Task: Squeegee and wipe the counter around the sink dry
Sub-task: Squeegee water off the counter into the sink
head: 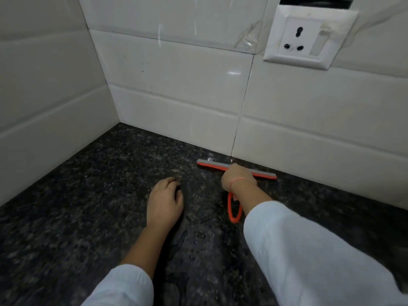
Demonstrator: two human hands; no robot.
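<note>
Squeegee (212, 164) lies with its grey blade down on the dark table (88, 206), close along the foot of the tiled wall (176, 96), right of the corner. The right hand (237, 178) is clamped round the handle just behind the blade, and the orange loop at the handle's end sticks out below the wrist. The left hand (164, 200) rests on the table apart from it, fingers loosely bent, holding nothing. I'd judge the tool light, with a stiff frame and a soft rubber edge, so a grip near the blade should press evenly. The stone looks wet and slippery.
</note>
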